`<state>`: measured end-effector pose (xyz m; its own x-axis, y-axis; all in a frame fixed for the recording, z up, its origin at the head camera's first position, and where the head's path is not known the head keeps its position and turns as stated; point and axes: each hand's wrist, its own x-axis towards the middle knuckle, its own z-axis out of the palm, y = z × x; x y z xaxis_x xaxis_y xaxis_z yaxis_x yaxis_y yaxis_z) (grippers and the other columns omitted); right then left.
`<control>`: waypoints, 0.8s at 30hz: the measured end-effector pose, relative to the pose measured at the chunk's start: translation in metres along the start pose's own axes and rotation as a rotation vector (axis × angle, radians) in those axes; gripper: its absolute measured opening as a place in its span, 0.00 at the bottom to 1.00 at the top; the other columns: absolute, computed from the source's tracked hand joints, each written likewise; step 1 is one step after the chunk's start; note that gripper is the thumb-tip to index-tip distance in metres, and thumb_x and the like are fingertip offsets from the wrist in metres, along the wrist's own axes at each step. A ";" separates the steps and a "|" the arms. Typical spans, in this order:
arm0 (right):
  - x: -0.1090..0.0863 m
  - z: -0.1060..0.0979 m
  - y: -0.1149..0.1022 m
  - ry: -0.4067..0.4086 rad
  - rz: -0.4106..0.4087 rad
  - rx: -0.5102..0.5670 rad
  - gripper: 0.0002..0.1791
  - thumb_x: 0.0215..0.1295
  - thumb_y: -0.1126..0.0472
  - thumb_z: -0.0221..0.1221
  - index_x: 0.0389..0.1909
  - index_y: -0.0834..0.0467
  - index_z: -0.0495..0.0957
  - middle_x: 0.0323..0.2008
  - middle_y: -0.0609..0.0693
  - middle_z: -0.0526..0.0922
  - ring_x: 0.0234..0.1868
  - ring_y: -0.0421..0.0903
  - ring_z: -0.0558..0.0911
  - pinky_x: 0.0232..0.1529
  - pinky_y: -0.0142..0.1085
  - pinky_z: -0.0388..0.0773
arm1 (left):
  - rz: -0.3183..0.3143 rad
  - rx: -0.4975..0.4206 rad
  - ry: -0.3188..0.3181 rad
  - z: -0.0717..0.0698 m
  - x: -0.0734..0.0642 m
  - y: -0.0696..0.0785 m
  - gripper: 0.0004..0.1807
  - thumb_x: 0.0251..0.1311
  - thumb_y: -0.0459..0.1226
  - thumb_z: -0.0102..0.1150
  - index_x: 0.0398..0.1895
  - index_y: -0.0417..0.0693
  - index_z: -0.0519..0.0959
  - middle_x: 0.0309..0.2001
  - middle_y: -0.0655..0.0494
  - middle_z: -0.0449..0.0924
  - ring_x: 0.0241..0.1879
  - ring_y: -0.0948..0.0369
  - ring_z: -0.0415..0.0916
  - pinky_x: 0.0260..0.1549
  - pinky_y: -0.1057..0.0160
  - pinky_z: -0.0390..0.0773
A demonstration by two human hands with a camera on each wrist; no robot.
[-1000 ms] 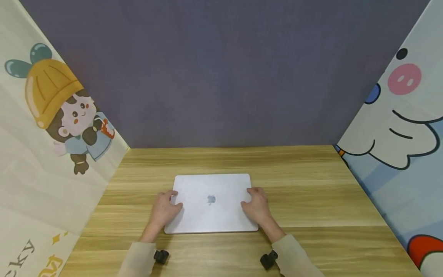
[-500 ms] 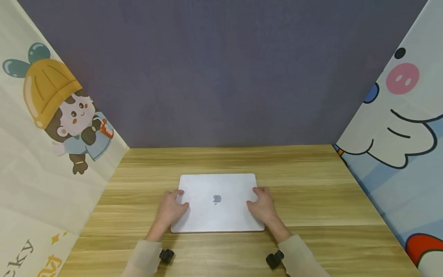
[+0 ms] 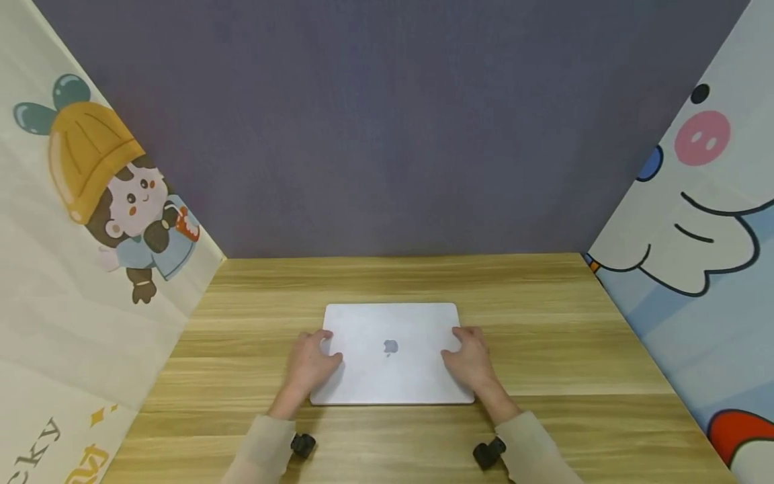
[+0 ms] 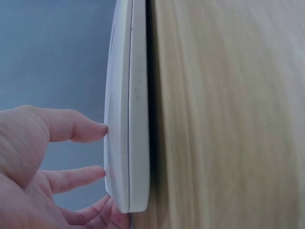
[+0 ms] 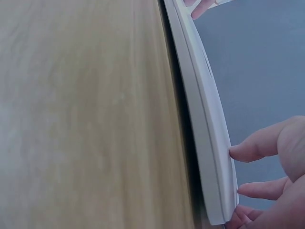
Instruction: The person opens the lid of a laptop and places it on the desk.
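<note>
A closed silver laptop [image 3: 393, 376] with an apple logo on its lid lies flat at the middle of the wooden table. My left hand [image 3: 311, 363] grips its left side, thumb and index fingertip on the lid. The right hand [image 3: 471, 361] holds the opposite side in the same way. Seen from the left wrist, the other fingers [image 4: 93, 214] curl at the laptop's side edge [image 4: 138, 119], their tips partly hidden. In the right wrist view a dark shadow line runs under the laptop [image 5: 198, 119]; whether it touches the table there I cannot tell.
Wooden table surface [image 3: 544, 323] surrounds the laptop. A dark grey panel [image 3: 393, 134] stands at the back. Cartoon-printed sheets flank the table on the left [image 3: 54, 323] and right [image 3: 695, 349]. Small black wrist cameras [image 3: 304, 445] sit at the sleeves.
Both hands and the laptop between them have shifted steadily to the right across the table. The grip at each side looks the same.
</note>
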<state>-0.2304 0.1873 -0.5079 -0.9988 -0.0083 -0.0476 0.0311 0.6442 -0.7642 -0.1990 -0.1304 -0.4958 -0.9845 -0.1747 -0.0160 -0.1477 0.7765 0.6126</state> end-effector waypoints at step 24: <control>-0.014 -0.024 0.016 0.007 0.013 -0.007 0.31 0.60 0.67 0.63 0.62 0.78 0.70 0.62 0.73 0.66 0.65 0.70 0.66 0.64 0.60 0.69 | 0.044 -0.034 -0.013 0.018 -0.009 0.020 0.30 0.48 0.38 0.74 0.56 0.36 0.81 0.45 0.38 0.75 0.41 0.49 0.73 0.38 0.50 0.78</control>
<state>-0.2164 0.2162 -0.5041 -0.9986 0.0052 -0.0533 0.0440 0.6492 -0.7593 -0.1943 -0.1027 -0.4973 -0.9912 -0.1325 0.0011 -0.1012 0.7623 0.6392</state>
